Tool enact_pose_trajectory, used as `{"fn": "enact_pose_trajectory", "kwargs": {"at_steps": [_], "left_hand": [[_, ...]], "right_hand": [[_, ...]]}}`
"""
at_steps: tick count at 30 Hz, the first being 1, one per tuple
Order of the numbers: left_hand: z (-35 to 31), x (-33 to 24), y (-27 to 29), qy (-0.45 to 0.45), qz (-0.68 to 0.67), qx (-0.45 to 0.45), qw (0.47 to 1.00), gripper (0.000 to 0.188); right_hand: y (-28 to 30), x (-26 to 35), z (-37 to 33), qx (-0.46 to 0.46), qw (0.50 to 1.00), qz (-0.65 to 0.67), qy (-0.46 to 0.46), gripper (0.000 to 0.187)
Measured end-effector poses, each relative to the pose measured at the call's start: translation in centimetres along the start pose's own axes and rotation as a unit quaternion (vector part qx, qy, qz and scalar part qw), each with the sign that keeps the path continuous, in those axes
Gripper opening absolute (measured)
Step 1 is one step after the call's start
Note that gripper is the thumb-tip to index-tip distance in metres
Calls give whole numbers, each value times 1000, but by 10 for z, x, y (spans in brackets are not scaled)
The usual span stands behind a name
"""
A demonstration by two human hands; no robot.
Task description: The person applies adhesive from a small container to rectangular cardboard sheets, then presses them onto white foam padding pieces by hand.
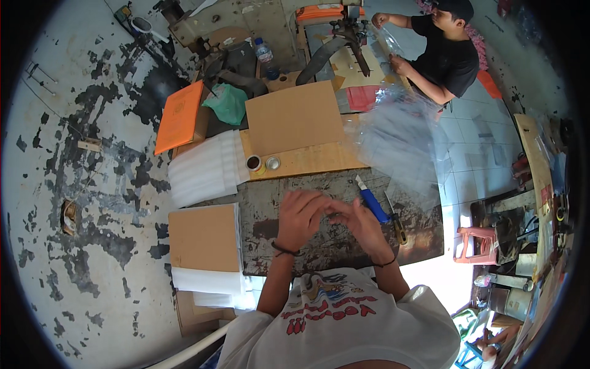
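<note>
My left hand [302,214] and my right hand [362,224] meet fingertip to fingertip just above the dark, worn table [270,203]. The fingers overlap, so anything between them is hidden. Each wrist wears a dark band. A blue-handled utility knife [372,203] lies right beside my right hand, and a yellow-handled cutter [398,225] lies a little further right.
Cardboard sheets [294,117] [204,237], white foam sheets [206,166], an orange folder [180,117], green cloth [227,102], two small round tins [263,163] and a water bottle [265,56] lie around. Clear plastic bags [399,141] pile at the right. A person in black [445,55] handles plastic beyond.
</note>
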State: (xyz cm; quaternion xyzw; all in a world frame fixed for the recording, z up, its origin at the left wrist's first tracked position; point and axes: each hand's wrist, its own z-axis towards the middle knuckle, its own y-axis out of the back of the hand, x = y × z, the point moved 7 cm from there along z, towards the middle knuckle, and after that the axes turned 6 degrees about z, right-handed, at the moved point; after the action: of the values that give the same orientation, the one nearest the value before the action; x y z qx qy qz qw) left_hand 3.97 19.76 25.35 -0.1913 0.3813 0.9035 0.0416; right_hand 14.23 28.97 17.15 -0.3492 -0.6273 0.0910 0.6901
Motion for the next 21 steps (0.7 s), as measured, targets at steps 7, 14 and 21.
{"fn": "enact_pose_trajectory", "kwargs": {"at_steps": [7, 14, 21], "left_hand": [[-76, 35, -27, 213, -138, -47, 966, 2], [-143, 68, -43, 384, -110, 80, 913, 23], [-180, 66, -62, 289, -44, 251, 923, 13]], "right_hand": [[12, -39, -8, -11, 994, -66, -92, 51], [73, -101, 4, -62, 959, -243, -132, 24], [100, -165, -5, 6, 955, -236, -180, 22]]}}
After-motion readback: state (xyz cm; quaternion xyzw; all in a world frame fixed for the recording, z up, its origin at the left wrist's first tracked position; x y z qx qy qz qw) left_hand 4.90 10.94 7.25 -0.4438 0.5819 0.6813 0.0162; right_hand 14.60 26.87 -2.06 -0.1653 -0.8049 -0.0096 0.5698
